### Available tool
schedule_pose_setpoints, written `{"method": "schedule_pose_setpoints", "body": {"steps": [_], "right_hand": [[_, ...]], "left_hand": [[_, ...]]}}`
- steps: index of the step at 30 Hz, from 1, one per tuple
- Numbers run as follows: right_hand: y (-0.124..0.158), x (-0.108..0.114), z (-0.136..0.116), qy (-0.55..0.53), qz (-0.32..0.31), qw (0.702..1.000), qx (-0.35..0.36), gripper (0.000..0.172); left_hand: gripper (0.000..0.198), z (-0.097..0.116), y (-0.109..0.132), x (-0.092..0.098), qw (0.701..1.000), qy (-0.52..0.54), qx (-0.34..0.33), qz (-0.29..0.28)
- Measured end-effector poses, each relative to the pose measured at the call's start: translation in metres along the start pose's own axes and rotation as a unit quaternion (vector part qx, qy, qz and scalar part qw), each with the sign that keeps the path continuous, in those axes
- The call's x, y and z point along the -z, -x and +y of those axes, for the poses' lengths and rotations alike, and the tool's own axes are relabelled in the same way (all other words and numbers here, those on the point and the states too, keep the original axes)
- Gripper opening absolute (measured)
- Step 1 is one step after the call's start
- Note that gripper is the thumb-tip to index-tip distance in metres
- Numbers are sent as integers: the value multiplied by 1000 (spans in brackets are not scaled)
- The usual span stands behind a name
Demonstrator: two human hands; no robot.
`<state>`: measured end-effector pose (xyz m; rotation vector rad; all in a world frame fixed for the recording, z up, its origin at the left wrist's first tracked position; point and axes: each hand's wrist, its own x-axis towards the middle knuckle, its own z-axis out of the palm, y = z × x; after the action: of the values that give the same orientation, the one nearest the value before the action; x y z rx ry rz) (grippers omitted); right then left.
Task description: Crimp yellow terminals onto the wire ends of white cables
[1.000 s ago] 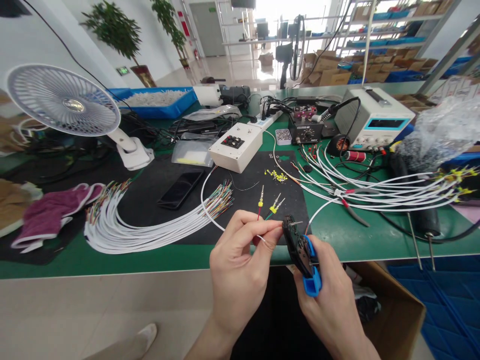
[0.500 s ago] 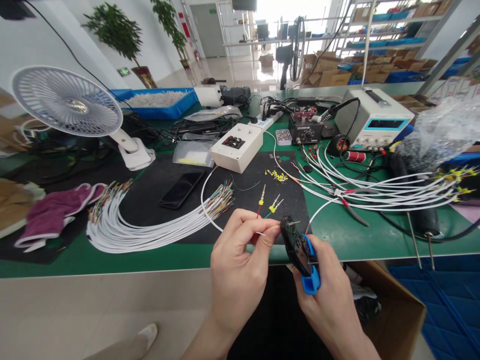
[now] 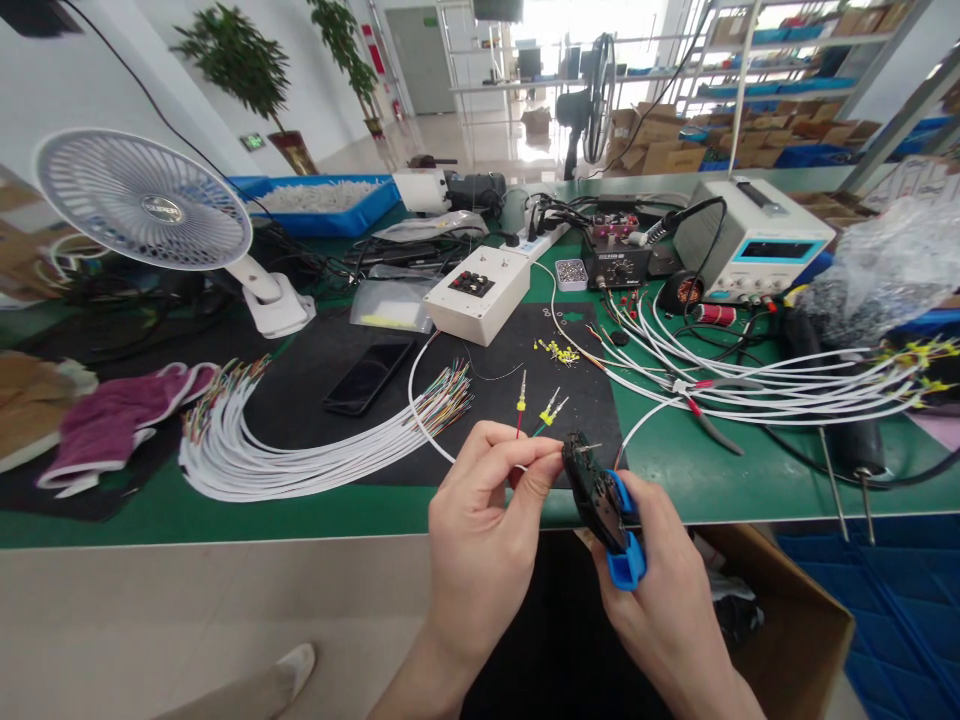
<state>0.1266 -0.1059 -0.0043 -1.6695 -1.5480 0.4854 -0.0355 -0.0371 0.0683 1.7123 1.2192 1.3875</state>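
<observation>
My right hand (image 3: 664, 570) is closed around the blue handles of a crimping tool (image 3: 600, 500). A thin metal pin pokes out past the tool's jaws. At the other side of the jaws, my left hand (image 3: 491, 510) pinches the end of a white cable (image 3: 421, 415); the wire inside the jaws is hidden. Above my left fingers, further wires of this cable stick up: a red one with a yellow-collared terminal (image 3: 522, 392) and others with yellow terminals (image 3: 552, 410). Loose yellow terminals (image 3: 559, 352) lie on the black mat (image 3: 495, 400) beyond.
To the left, a bundle of white cables (image 3: 300, 470) curves below a phone (image 3: 371, 375). Finished-looking cables (image 3: 787, 400) lie on the right, with red-handled pliers (image 3: 709, 425) among them. A beige box (image 3: 480, 295), a fan (image 3: 150, 205) and a power supply (image 3: 754, 240) stand behind.
The whole view has shifted slightly. Both hands keep the same hold, with the crimping tool still at the wire end.
</observation>
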Motion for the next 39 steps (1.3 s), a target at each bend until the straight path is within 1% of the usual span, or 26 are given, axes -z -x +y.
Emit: {"method": "schedule_pose_setpoints", "body": {"steps": [7,12,17,21,25,26,28,30,34,36,37,39], "right_hand": [[-1,-1,1,-1,8,1000,2,65],[-7,1,4,7,9,1000,11,48],[-15,0,13,3,23,999,36,38],[-19,-2,22,3,43,998,42,27],[-17,-3,28,16,78,996,40,8],[-16,-2,28,20,84,995,38,6],[-13,2,24,27,92,995,36,9],[-10,8,17,12,87,995,39,18],[-5,21,-5,-56,50,996,45,36],[-3,26,-13,-71,43,996,46,42],[-1,27,-15,-77,46,995,39,44],[3,30,-18,-105,69,992,-1,45]], "left_hand": [[10,1,4,-1,1000,5,-3,14],[10,-1,3,-6,999,27,-4,21],[12,1,0,-11,999,33,-23,24],[14,5,1,-16,998,28,-44,31],[14,11,2,-20,997,20,-64,25],[14,12,2,-20,997,19,-73,26],[15,16,3,-20,995,24,-90,27],[16,19,4,-19,993,36,-108,26],[20,27,6,-18,990,49,-132,29],[20,30,6,-19,989,48,-136,38],[21,31,5,-20,988,44,-139,46],[22,29,2,-23,987,29,-143,66]]}}
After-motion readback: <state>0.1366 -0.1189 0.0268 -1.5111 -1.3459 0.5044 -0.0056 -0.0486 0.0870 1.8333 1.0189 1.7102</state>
